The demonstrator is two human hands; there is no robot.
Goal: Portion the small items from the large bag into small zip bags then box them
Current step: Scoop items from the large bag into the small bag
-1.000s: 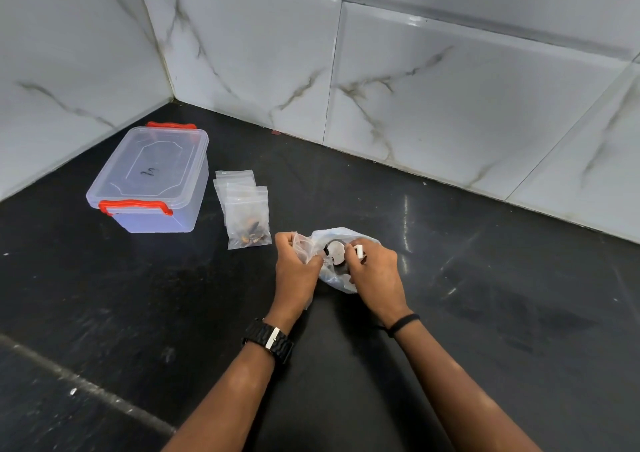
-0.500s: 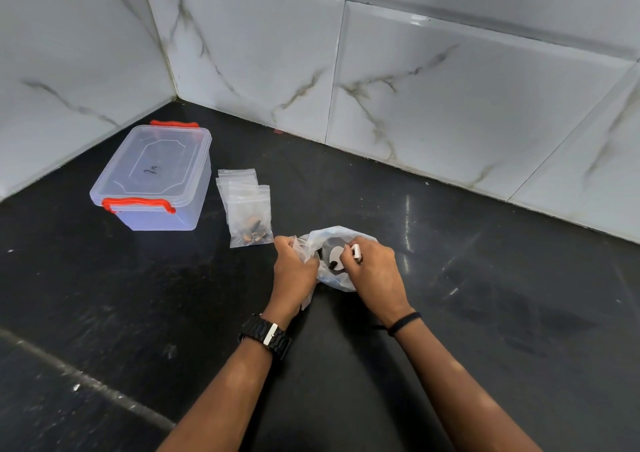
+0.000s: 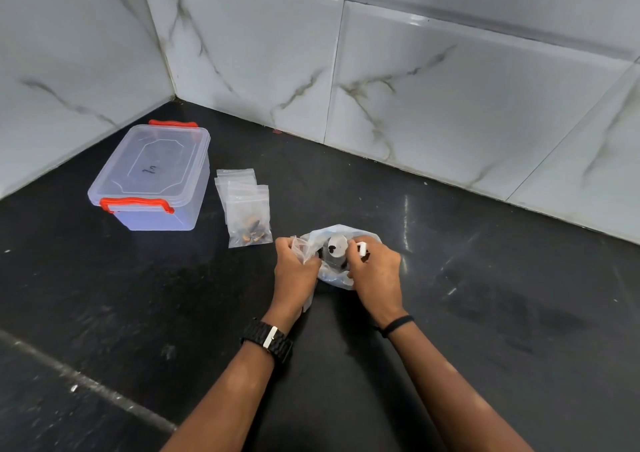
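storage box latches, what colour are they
Orange-red: the latches sit at both ends of the clear, lidded storage box, plain in the head view.

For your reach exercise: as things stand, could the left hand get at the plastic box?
Probably yes: bare counter lies between the left hand and the plastic box, but it grips a small zip bag.

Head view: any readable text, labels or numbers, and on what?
Dark handwritten mark on the lid of the clear plastic storage box with red latches: too small and sketchy to read; it could be two strokes or digits.
Stack of small clear zip bags: no print that can be read.
Large clear plastic bag and small white item between the hands: no text visible.
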